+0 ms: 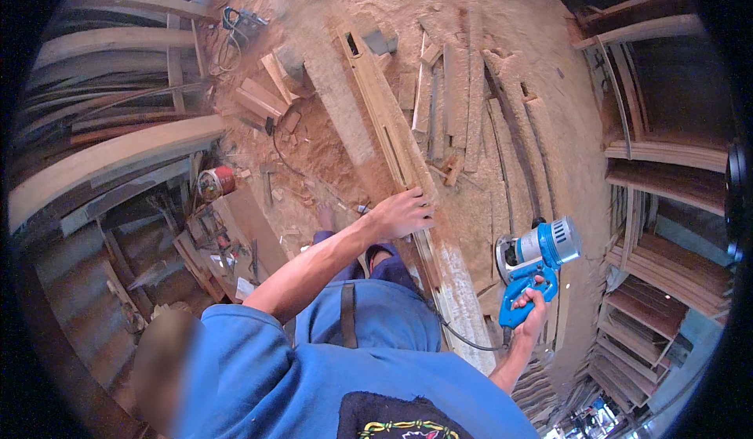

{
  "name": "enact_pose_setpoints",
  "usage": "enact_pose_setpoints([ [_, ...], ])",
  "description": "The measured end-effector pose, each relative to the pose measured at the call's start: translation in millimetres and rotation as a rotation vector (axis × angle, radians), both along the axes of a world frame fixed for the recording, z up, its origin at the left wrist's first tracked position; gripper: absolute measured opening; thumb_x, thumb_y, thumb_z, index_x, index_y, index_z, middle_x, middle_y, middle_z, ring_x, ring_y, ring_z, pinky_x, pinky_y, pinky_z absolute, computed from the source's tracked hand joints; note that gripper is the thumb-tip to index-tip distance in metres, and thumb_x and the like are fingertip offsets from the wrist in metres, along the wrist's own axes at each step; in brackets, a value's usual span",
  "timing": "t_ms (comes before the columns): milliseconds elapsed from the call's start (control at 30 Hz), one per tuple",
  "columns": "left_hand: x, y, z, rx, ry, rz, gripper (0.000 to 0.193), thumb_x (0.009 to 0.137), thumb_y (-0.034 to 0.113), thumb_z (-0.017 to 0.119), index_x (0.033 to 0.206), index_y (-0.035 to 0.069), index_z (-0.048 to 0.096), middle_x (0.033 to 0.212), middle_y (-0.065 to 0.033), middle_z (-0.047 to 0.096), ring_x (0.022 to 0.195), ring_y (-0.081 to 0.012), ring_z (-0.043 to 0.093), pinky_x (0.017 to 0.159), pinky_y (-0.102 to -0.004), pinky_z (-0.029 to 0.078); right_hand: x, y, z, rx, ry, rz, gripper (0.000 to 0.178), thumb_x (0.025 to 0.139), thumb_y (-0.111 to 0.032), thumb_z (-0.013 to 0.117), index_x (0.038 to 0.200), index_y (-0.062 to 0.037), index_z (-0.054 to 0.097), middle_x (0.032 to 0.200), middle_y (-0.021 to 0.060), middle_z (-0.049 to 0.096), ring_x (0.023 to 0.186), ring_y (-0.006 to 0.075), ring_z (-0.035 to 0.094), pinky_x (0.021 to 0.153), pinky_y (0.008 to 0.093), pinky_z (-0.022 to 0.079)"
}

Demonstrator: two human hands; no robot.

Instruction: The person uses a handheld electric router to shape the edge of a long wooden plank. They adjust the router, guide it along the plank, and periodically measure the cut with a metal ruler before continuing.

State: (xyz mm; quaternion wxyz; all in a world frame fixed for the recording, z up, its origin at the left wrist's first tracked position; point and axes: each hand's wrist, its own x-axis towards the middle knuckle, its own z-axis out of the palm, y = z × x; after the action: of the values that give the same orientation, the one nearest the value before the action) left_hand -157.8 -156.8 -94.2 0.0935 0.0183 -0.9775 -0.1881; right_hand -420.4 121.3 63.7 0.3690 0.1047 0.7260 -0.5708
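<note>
A long, narrow wooden beam [390, 143] with slots cut into its upper face runs from the far middle toward my body. My left hand [404, 213] is curled over the beam's near part, its fingers wrapped on the edge. In my right hand [533, 307] is a blue and silver router [540, 252], gripped by its blue handle. The router is tipped on its side, raised to the right of the beam and apart from it, its round base turned toward the beam. A dark cord [467, 341] trails from its handle back toward my waist.
Sawdust-covered boards [474, 110] lie right of the beam, with a wide plank [337, 94] on its left. Offcuts [259, 102], a red can [216, 182] and another power tool [243, 19] are on the left. Wood-filled racks [667, 157] line the right side.
</note>
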Motion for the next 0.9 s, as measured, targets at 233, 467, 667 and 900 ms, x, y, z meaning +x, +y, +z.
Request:
enact_pose_setpoints([
  [233,8.1,-0.3,0.7,-0.046,0.01,0.055,0.02,0.079,0.02,0.067,0.099,0.015,0.067,0.105,-0.0038,0.065,0.105,-0.0235,0.061,0.098,-0.0405,0.047,-5.9,-5.1,6.9,0.039,0.016,0.076,0.042,0.085,-0.001,0.06,0.127,-0.008,0.055,0.073,0.0007,0.05,0.058,0.0105,0.05,0.054,0.029,0.045],
  [467,25.3,-72.1,18.1,-0.082,-0.206,0.161,0.019,0.082,0.019,0.065,0.1,0.021,0.071,0.108,-0.0015,0.068,0.113,-0.0228,0.063,0.109,-0.0413,0.043,-10.3,-7.2,11.3,0.091,0.069,0.139,0.041,0.085,-0.003,0.061,0.125,-0.0105,0.056,0.071,-0.0009,0.048,0.058,0.0105,0.049,0.053,0.0284,0.045],
  [667,37.9,-52.2,26.3,-0.148,0.092,0.349,0.032,0.083,0.018,0.063,0.115,0.015,0.068,0.12,-0.0088,0.062,0.129,-0.0301,0.054,0.117,-0.0452,0.037,-14.0,-11.8,17.5,0.093,0.039,0.176,0.039,0.087,-0.006,0.06,0.125,-0.0124,0.056,0.07,-0.0018,0.047,0.058,0.0103,0.048,0.053,0.028,0.044],
  [900,66.6,69.6,27.2,0.283,0.389,0.858,0.038,0.08,0.009,0.071,0.118,0.01,0.068,0.117,-0.0147,0.063,0.116,-0.0357,0.061,0.096,-0.0472,0.051,-3.3,-22.6,32.9,0.059,0.038,0.208,0.041,0.083,-0.004,0.062,0.124,-0.0096,0.056,0.072,0.0,0.049,0.056,0.0116,0.049,0.052,0.0285,0.045],
])
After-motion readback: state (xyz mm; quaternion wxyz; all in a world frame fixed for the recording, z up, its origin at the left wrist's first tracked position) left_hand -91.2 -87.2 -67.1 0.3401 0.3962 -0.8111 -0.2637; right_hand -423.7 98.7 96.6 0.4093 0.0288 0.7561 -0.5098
